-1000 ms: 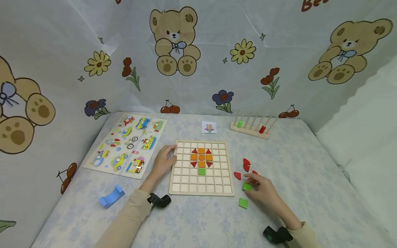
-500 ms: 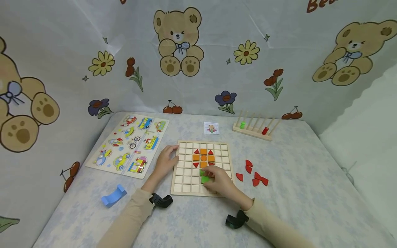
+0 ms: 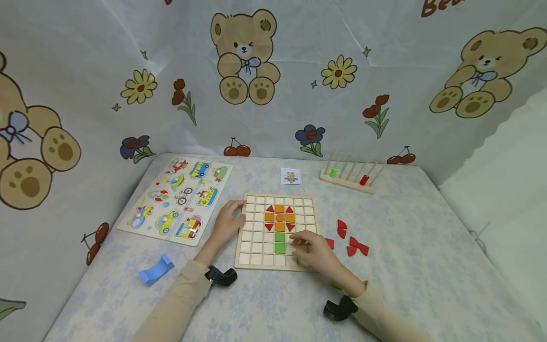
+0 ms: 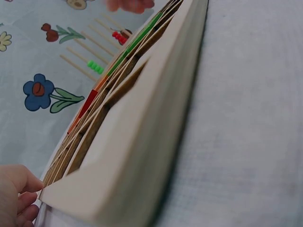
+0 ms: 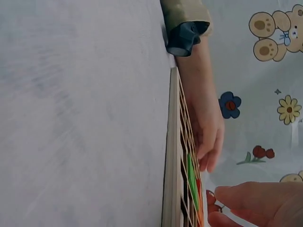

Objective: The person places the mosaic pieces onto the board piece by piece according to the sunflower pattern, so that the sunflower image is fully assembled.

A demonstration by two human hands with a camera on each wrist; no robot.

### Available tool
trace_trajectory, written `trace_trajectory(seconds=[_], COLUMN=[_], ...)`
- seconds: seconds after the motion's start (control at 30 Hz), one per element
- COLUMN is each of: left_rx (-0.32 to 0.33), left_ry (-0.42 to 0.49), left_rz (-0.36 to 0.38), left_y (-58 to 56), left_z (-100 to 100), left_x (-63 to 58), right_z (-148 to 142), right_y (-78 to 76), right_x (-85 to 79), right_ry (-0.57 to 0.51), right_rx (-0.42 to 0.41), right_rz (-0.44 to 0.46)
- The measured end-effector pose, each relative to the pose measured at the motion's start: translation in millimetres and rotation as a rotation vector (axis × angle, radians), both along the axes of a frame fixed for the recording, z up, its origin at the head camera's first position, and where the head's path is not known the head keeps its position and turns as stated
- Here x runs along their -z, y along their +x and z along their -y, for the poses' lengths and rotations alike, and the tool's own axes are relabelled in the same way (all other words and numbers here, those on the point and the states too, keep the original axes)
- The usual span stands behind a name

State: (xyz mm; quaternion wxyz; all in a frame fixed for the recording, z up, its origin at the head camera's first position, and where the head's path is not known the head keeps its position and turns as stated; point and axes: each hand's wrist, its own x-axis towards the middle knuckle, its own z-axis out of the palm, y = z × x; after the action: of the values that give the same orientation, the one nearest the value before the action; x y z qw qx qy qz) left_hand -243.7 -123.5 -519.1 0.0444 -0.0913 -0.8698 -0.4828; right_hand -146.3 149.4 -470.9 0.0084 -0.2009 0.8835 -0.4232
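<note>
A wooden grid board [image 3: 252, 259] lies mid-table. On it sit orange squares [image 3: 279, 208] around an orange round piece [image 3: 279, 217], with red triangles [image 3: 269, 227] at the corners. Two green square tiles [image 3: 279, 248] run below them in one column. My left hand [image 3: 225, 225] rests against the board's left edge, its fingertips at the rim [image 4: 71, 196] in the left wrist view. My right hand [image 3: 317, 251] hovers over the board's lower right, right of the green tiles. Its thumb and fingers are apart with nothing between them.
Red pieces [image 3: 353, 246] lie right of the board, one partly behind my right hand. A green tile [image 3: 336, 285] peeks out beside the right forearm. Around stand a vehicle puzzle [image 3: 171, 204], a blue curved block [image 3: 156, 270], a pattern card [image 3: 290, 175] and a peg rack [image 3: 346, 181].
My right hand picked up a green tile from the table, carried it left onto the board below the first green tile, let go and drew back slightly right. My left hand stays at the board's edge.
</note>
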Motion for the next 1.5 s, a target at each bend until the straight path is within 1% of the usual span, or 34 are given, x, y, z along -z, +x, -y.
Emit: trace_trajectory(seconds=[0.2,0.27,0.37,0.43,0.5,0.63,0.73,0.83,0.9,0.97,1.07,1.13,1.2,1.27,1.37,1.5], left_rx=[-0.001,-0.002,-0.002,0.002,0.002,0.001,0.000,-0.002,-0.004,-0.002,-0.005,-0.006,-0.009,-0.009,-0.006,-0.005], left_ry=[0.000,-0.003,-0.003,0.000,0.007,0.013,0.013,0.016,0.014,0.014,0.008,0.010,0.007,0.000,-0.002,-0.002], left_rz=[0.005,0.008,0.023,0.031,0.033,0.031,0.026,0.020,0.014,0.013,0.008,0.006,0.000,-0.007,-0.011,0.001], left_y=[0.6,0.9,1.0,0.9,1.0,2.2,2.9,2.9,2.5,2.0,0.9,0.5,0.3,0.3,0.5,0.9], left_z=[-0.1,0.5,1.1,0.8,-0.4,-0.3,-0.4,-0.1,0.2,0.0,-0.8,-1.4,-1.5,-1.1,-1.1,-1.0], left_x=[-2.3,-3.0,-2.3,-1.1,-0.4,-0.5,-0.4,0.4,1.0,1.1,1.2,0.8,0.5,0.4,-0.1,-1.2], right_z=[-45.5,-58.2,-70.2,-73.5,-74.0,-67.4,-55.5,-36.2,-20.1,-4.8,15.3,24.5,30.5,33.5,33.9,31.7], right_y=[30.3,41.1,54.8,60.9,63.5,58.1,49.0,37.6,30.3,24.1,17.8,14.9,12.6,10.8,9.6,10.0], right_x=[-2.9,-1.9,-0.1,1.6,2.6,1.2,-3.5,-5.6,-5.1,-2.9,0.6,2.8,4.4,5.4,6.8,10.6], right_ry=[0.107,0.141,0.166,0.171,0.167,0.172,0.157,0.112,0.084,0.063,0.050,0.051,0.051,0.047,0.025,0.000], right_rx=[0.139,0.160,0.169,0.181,0.199,0.259,0.269,0.200,0.135,0.049,-0.065,-0.110,-0.121,-0.110,-0.094,-0.110], right_rz=[0.087,0.110,0.140,0.146,0.144,0.099,0.042,0.000,0.001,-0.003,-0.006,-0.020,-0.041,-0.054,-0.040,-0.014])
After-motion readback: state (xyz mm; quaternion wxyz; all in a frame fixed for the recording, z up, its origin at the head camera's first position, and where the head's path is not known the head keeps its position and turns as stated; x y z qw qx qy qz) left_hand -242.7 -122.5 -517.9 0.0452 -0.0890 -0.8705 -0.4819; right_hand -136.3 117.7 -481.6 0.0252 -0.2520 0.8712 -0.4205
